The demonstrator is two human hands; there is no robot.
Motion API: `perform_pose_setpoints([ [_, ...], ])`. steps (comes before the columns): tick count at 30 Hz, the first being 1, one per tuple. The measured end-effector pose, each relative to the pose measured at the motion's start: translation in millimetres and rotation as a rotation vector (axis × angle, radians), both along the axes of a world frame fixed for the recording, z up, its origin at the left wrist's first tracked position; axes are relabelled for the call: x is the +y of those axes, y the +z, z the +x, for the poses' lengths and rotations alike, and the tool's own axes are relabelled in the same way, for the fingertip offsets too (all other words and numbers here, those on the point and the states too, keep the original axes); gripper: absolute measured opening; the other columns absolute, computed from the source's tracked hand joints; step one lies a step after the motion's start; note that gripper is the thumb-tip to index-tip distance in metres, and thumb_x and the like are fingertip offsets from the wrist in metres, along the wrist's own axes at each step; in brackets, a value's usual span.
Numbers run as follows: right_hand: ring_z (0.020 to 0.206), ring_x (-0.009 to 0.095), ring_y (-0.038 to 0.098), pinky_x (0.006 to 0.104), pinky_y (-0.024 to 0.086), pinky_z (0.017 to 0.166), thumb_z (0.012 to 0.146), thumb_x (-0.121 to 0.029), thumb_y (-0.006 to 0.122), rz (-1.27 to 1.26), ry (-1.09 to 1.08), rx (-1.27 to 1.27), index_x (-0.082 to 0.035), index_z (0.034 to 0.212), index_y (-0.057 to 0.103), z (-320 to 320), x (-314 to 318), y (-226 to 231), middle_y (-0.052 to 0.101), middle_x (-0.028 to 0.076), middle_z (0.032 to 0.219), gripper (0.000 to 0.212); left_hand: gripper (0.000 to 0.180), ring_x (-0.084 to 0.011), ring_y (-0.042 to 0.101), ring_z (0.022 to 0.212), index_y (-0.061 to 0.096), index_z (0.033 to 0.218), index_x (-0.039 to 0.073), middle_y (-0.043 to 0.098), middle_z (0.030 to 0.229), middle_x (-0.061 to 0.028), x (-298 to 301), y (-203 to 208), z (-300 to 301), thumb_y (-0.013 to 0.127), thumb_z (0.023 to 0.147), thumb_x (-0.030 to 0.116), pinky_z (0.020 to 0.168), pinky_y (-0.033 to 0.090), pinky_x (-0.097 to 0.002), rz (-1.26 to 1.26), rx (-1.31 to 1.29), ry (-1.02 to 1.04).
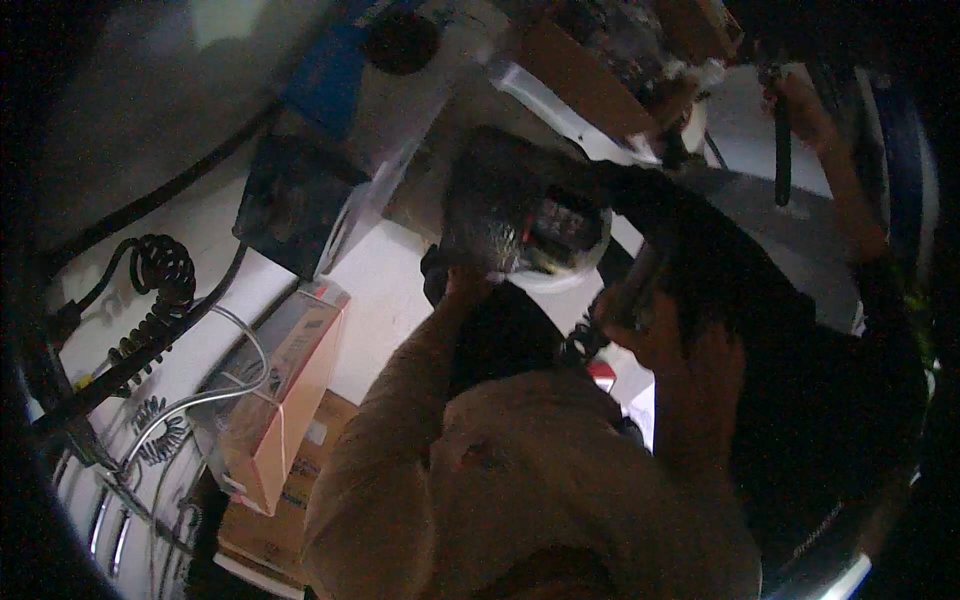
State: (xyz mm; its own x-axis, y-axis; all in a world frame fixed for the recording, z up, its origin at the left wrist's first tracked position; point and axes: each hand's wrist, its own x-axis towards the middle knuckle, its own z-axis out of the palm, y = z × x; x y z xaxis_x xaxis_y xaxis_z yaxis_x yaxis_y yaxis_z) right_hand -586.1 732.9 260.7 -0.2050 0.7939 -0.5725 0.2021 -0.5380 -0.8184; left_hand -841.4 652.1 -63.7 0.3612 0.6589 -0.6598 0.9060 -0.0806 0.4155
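Touching the near edge of a plastic-lined tub (pixel 575 278), the left hand (pixel 470 284) sits low against its clear wrapping, fingers in deep shadow, so how far open they are and how firm the grip is, I can't tell. Dark small items (pixel 565 220) fill the tub just beyond that hand and to its right.

And over to the right hand (pixel 655 338): partly closed, fingers curled about the lower end of a grey elongated object (pixel 640 283), too blurred to name, close to the tub's right side. A black coiled cord (pixel 583 342) lies just left of those fingers.

Well left of the left hand, a film-wrapped carton (pixel 300 385) tilts above a brown cardboard box (pixel 275 525); farther left hangs a black spiral cable (pixel 165 270). Beyond the same hand, up and left, there's a black bin (pixel 290 200). Look up and right from the right hand: a co-worker's hand (pixel 805 110), closed round a dark bar (pixel 783 165), near an open cardboard box (pixel 580 85).
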Motion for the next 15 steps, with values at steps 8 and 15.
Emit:
perform_pose_setpoints([
  [8, 0.079, 0.014, 0.055, 0.0305, 0.046, 0.07, 0.06, 0.003, 0.065, -0.097, 0.026, 0.029, -0.005, 0.092, 0.053, 9.8, -22.2, -29.9, 0.059, 0.006, 0.085, 0.035, 0.034, -0.0313, 0.051, 0.099, 0.053, 0.112, 0.01, 0.052, 0.111, -0.0147, -7.0, -32.9, 42.5, 0.049, 0.082, 0.026, 0.084, 0.042, -0.0425, -0.061, -0.12, 0.226],
  [15, 0.075, 0.013, 0.055, 0.029, 0.046, 0.067, 0.061, 0.003, 0.064, -0.062, -0.001, 0.122, -0.004, 0.088, 0.056, -2.9, -19.7, -6.3, 0.059, 0.005, 0.083, 0.029, 0.021, -0.0301, 0.052, 0.098, 0.057, 0.09, 0.005, 0.055, 0.106, -0.0161, -2.0, 18.7, -4.9, 0.055, 0.077, 0.021, 0.077, 0.047, -0.039, -0.123, -0.45, 0.088],
])
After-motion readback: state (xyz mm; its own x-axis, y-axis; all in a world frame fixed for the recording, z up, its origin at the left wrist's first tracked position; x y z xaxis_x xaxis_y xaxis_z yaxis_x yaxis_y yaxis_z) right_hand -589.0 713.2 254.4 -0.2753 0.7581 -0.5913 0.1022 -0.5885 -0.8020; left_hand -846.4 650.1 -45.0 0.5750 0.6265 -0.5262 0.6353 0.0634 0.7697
